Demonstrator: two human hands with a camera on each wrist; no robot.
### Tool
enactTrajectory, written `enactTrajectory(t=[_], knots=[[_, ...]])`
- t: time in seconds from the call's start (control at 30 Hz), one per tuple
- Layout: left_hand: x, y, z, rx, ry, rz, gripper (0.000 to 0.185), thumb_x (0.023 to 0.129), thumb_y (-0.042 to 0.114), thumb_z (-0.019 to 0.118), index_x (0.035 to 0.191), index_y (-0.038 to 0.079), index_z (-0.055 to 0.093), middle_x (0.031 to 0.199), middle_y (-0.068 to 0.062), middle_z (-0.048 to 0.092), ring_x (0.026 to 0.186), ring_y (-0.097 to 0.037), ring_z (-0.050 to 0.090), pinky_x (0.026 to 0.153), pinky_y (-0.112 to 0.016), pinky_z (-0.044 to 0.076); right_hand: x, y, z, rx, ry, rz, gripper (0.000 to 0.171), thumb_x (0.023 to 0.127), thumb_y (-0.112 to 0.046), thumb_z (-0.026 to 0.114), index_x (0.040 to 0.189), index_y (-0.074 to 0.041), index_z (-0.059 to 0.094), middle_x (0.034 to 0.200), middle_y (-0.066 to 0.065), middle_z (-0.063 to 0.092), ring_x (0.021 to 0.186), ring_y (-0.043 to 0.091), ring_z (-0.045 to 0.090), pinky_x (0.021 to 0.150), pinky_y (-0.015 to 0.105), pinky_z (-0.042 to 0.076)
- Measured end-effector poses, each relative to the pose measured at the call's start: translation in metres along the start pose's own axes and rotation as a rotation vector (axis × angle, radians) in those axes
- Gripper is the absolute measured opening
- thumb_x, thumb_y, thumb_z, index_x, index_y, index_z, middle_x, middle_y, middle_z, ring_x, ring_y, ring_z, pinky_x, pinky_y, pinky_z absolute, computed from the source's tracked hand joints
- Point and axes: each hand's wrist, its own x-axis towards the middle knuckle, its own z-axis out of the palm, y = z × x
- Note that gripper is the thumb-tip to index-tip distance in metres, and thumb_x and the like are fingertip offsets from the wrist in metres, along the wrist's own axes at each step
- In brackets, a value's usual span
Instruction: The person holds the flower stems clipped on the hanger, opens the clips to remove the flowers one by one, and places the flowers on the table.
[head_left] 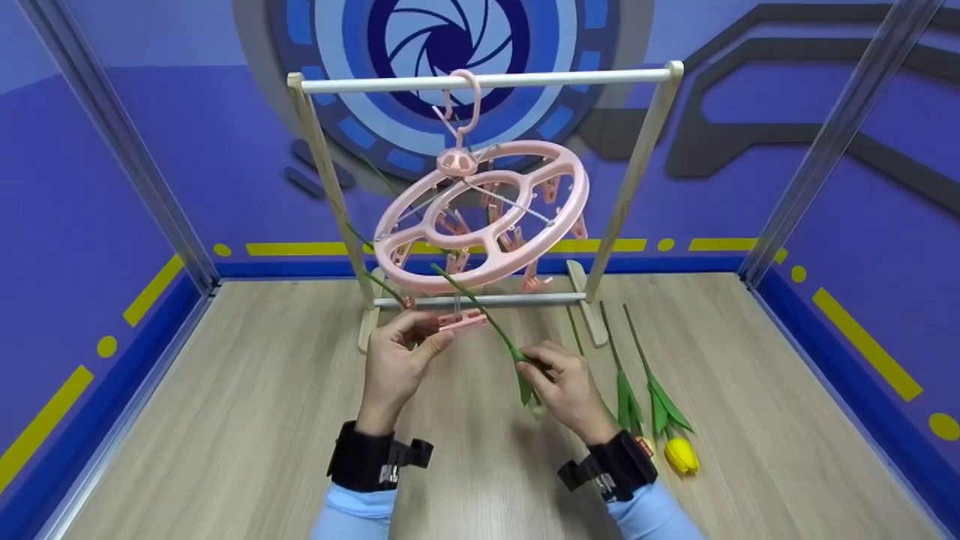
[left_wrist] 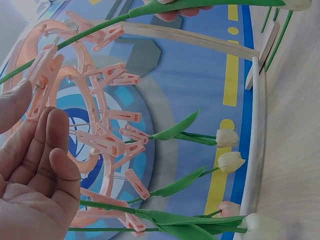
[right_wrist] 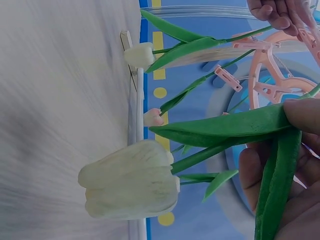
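A pink round clip hanger (head_left: 450, 283) hangs from a rod, with several clothespins below its ring. My left hand (head_left: 394, 364) pinches one pink clothespin (head_left: 463, 321) at the ring's near side, thumb and finger on its handles. To the right, my right hand (head_left: 566, 386) grips an artificial white tulip (right_wrist: 131, 182) by the stem and leaves, bloom downward. Its green stem (head_left: 484, 311) slants up past the free end of that clothespin; whether they touch, I cannot tell. Several tulips, including a white tulip (left_wrist: 231, 162), hang bloom-down from other clothespins in the left wrist view.
A wooden stand with a white top rod (head_left: 562, 77) holds the hanger. On the table (head_left: 262, 420), to the right of my right hand, lie a yellow tulip (head_left: 682, 455) and other tulips, their stems pointing toward the stand. Blue printed walls (head_left: 862, 247) enclose the table.
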Motion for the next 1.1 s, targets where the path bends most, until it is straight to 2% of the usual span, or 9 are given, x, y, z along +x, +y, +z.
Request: enactTrajectory(t=[0.37,0.6,0.73,0.93,1.1], knots=[[0.000,-0.001,-0.001,0.000,0.017,-0.056,0.024,0.087,0.010,0.083,0.109,0.002,0.077,0.100,-0.011,0.076,0.083,-0.019,0.063,0.073,-0.025,0.048,-0.007,-0.001,-0.004,-0.048,0.028,0.010,0.016,0.091,0.002,0.075,0.106,-0.004,0.077,0.094,0.004,0.072,0.077,0.014,0.064,0.065,0.024,0.054],[-0.001,-0.003,0.001,-0.014,0.037,-0.056,0.029,0.088,0.008,0.082,0.115,-0.001,0.075,0.104,-0.013,0.074,0.087,-0.019,0.064,0.078,-0.025,0.049,-0.012,0.000,-0.009,-0.024,0.043,0.096,0.016,0.093,-0.001,0.074,0.108,-0.005,0.078,0.097,0.004,0.074,0.082,0.009,0.065,0.068,0.022,0.054],[-0.002,-0.005,0.002,-0.031,0.056,-0.070,0.031,0.090,0.006,0.080,0.119,-0.003,0.073,0.108,-0.015,0.073,0.091,-0.019,0.064,0.081,-0.025,0.050,-0.015,0.000,-0.013,-0.001,0.059,0.112,0.015,0.093,0.001,0.073,0.107,-0.002,0.077,0.097,0.006,0.074,0.082,0.009,0.065,0.068,0.021,0.054],[0.000,-0.007,0.002,-0.047,0.053,-0.054,0.031,0.094,0.006,0.076,0.123,-0.002,0.071,0.114,-0.015,0.071,0.097,-0.021,0.064,0.084,-0.027,0.051,-0.019,0.001,-0.018,0.046,0.083,0.117,0.017,0.093,0.005,0.071,0.108,0.000,0.076,0.097,0.010,0.074,0.084,0.008,0.066,0.070,0.018,0.054],[0.002,-0.008,0.000,-0.047,0.062,-0.033,0.032,0.096,0.006,0.073,0.127,-0.002,0.070,0.116,-0.015,0.071,0.098,-0.021,0.065,0.082,-0.027,0.051,-0.021,0.002,-0.023,0.028,0.098,0.134,0.018,0.092,0.007,0.071,0.109,0.003,0.075,0.097,0.011,0.074,0.084,0.007,0.065,0.070,0.017,0.053]])
